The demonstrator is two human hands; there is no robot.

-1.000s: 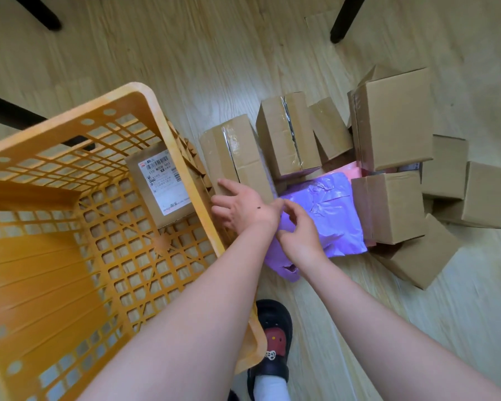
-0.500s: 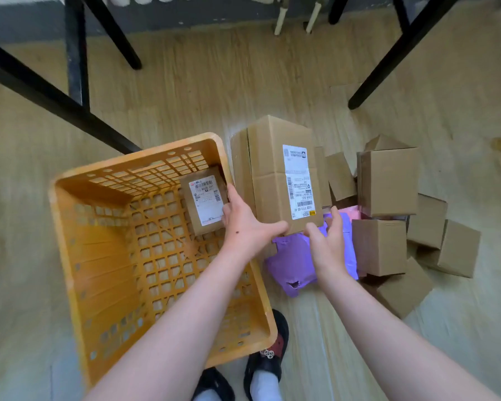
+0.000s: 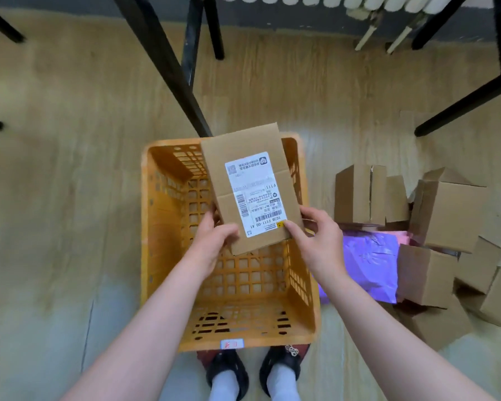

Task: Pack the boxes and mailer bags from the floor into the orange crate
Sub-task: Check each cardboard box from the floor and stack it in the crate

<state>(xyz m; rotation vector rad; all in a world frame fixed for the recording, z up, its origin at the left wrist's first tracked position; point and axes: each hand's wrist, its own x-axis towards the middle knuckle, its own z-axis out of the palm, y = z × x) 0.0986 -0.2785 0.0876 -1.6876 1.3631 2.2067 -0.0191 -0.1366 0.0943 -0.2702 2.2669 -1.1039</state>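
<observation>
Gripping a labelled cardboard box (image 3: 252,192), left hand (image 3: 214,241) and right hand (image 3: 318,241) hold it seemingly above the orange crate (image 3: 162,256).

Both bare arms stretch forward from below, forearms angling in toward each other. The left hand (image 3: 214,241) grips the box (image 3: 243,175) at its near left corner, thumb laid across the front face, fingers (image 3: 211,219) tucked behind the edge. The right hand (image 3: 315,241) holds the near right corner, thumb pressed on the front, fingers (image 3: 311,216) curled round the side. Wrists look straight, hands about level, one on each side of the box.
</observation>
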